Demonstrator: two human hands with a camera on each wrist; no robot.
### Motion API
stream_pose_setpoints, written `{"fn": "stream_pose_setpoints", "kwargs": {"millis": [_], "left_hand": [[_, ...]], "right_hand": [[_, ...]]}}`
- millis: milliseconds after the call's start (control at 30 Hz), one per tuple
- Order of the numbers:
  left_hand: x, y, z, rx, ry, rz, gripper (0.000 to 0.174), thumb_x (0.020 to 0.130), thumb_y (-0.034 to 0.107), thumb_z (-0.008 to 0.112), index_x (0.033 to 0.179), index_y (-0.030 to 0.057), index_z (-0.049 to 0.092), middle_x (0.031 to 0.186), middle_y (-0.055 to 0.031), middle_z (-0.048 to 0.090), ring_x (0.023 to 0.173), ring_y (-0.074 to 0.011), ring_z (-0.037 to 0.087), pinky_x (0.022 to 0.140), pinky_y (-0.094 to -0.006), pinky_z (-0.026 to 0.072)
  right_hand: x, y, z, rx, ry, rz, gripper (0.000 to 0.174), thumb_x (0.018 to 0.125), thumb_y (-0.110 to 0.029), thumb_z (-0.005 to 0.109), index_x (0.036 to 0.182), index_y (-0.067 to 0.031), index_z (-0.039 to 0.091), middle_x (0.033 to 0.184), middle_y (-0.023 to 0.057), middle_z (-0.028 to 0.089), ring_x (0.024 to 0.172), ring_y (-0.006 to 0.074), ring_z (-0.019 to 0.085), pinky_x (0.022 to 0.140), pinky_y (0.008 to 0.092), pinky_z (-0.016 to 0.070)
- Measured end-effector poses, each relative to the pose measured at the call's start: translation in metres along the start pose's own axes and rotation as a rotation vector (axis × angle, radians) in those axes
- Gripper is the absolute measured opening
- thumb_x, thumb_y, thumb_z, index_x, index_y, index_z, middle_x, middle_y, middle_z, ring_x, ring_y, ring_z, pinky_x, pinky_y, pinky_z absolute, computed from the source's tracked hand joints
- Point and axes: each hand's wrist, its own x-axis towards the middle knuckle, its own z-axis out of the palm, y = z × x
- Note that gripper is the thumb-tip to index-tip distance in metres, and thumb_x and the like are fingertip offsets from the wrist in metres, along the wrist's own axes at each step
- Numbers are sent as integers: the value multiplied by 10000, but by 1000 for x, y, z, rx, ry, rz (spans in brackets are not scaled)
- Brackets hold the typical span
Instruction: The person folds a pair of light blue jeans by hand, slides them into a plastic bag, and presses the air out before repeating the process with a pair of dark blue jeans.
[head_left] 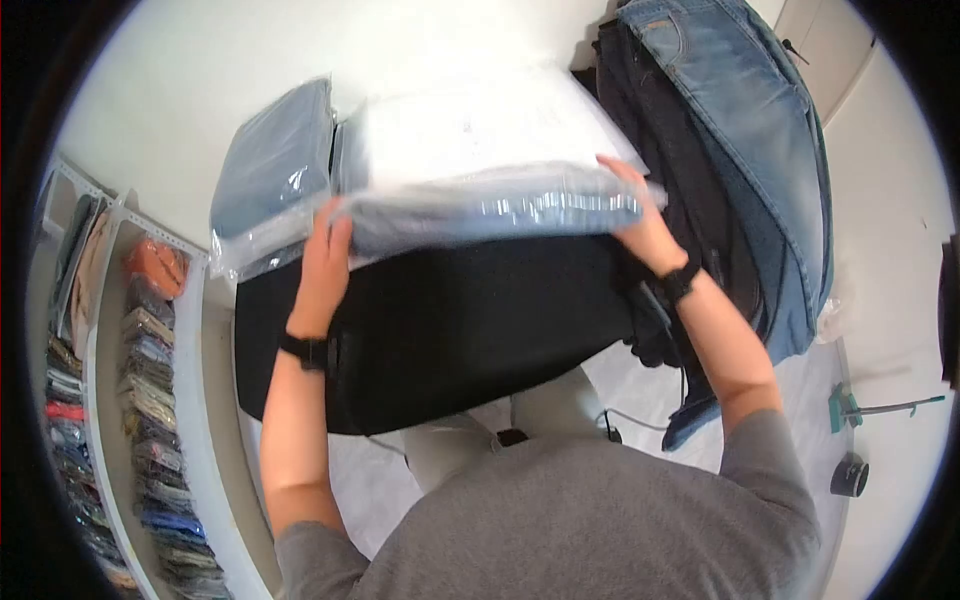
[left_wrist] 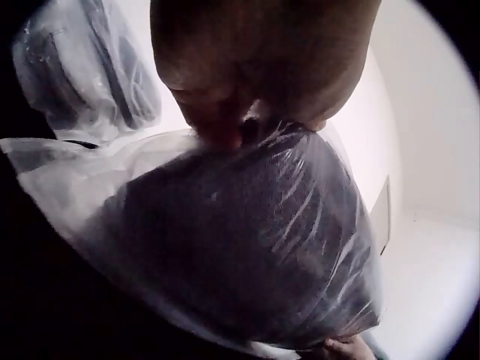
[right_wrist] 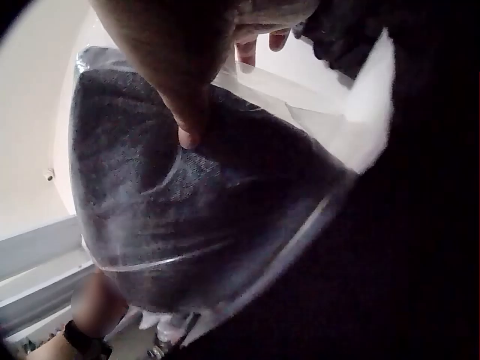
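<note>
Gripping a glossy plastic-bagged denim bundle (flat, rectangular) are the left hand and right hand.

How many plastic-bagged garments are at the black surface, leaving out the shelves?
2. The held bag is gripped by the left hand and right hand over the black surface; the second bag lies beyond the left hand. Others may be hidden.

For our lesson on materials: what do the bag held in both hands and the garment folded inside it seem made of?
The bag: thin clear plastic film, glossy; it creases and throws glare. The garment: likely denim, matte blue-grey with a woven grain, though the film blurs it.
</note>
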Motion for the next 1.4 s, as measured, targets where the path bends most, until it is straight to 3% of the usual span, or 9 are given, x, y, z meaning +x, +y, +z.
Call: {"fn": "stream_pose_setpoints", "kwargs": {"millis": [100,233,300,400,600,767,1033,1067,1400], "left_hand": [[29,48,-17,-101,78,-112,404,983,303,412,1175,-40,508,1097,-134,582,1001,-233,547,883,-332,413],[58,94,-64,138,312,-65,497,983,391,386,1096,-47,592,1005,-119,630,932,-197,567,846,-301,430],[56,115,-82,-91,-39,-359,567,983,423,366,1182,-75,550,1157,-166,589,1022,-218,558,929,-323,403],[42,83,-63,-183,-101,-568,606,956,482,402,1130,-67,588,1067,-134,617,940,-188,568,856,-297,427],[-15,-9,-8,-217,-295,-982,530,889,539,498,968,28,617,842,-45,594,735,-133,533,666,-256,416],[-76,29,-28,-116,-198,-899,460,874,466,560,1001,26,607,797,-21,596,715,-104,537,625,-246,418],[-137,46,-2,-99,-207,-825,407,818,314,678,996,-40,586,790,-49,587,710,-130,524,657,-277,425],[-139,45,3,-137,-139,-806,402,809,298,684,991,-43,572,808,-57,578,727,-141,516,670,-287,425],[-146,43,12,215,-44,-724,398,820,343,678,745,-8,505,612,-30,462,572,-155,397,531,-334,372]], "right_hand": [[31,-22,-21,338,-66,335,463,737,-116,745,1137,5,547,1103,165,592,1040,291,562,920,352,430],[49,-83,-81,541,-133,352,338,880,-204,637,1121,21,562,1051,53,624,966,145,576,875,286,445],[47,-95,-91,560,-194,337,343,933,-215,561,1173,29,536,1118,57,602,994,124,564,884,280,447],[34,-106,-79,1064,-280,645,406,961,-261,504,1241,33,482,1124,73,605,990,127,574,880,295,464],[-37,-29,1,1031,-370,1167,450,960,-322,490,1151,84,515,1102,145,606,972,181,585,868,329,454],[-60,-52,-42,1026,-447,1136,406,917,-355,566,1097,9,562,973,33,588,863,107,537,802,257,433],[-84,-91,-36,790,-336,1035,341,898,-157,589,1184,-14,471,995,61,584,908,118,548,784,247,427],[-81,-97,-33,768,-278,1019,325,889,-162,606,1132,-4,460,832,46,570,709,97,514,617,259,428],[-85,-91,-23,169,-165,856,335,844,-305,674,815,19,590,640,13,538,585,87,474,527,254,387]]}}
